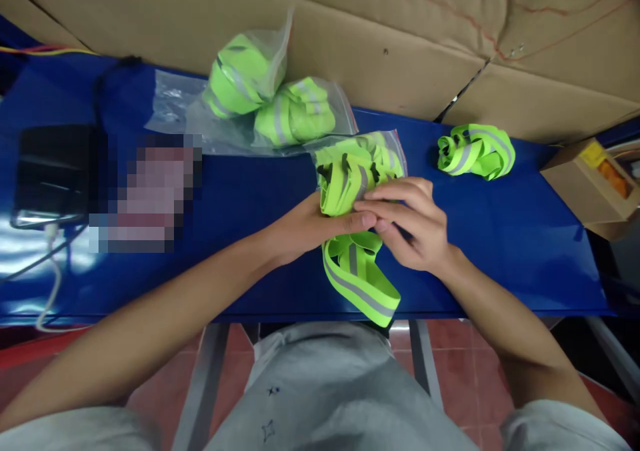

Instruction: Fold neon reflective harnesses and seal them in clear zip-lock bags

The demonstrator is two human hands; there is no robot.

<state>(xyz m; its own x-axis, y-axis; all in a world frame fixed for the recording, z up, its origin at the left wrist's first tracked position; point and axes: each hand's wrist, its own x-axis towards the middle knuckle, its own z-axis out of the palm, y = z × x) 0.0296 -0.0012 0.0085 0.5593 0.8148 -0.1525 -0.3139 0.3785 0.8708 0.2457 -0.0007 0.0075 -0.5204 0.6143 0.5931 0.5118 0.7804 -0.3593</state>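
Neon yellow-green straps with grey reflective stripes [345,184] are bunched at the middle of the blue table. My left hand [320,223] is wrapped round the bundle, its thumb lying across the front. From the right, my right hand [413,223] touches the straps with bent fingers, its thumb and fingertips close to the left thumb. One strap loop [363,291] hangs below the hands toward the table's front edge. Just behind the bundle lies a clear zip bag [395,145] with more green strap showing at its mouth.
Two clear bags of green straps [240,77] stand at the back, beside flat clear plastic [175,101]. Another strap bundle [477,151] and a cardboard box [590,177] are at right. A black device [53,174] with cables and a pixelated object [150,197] are left.
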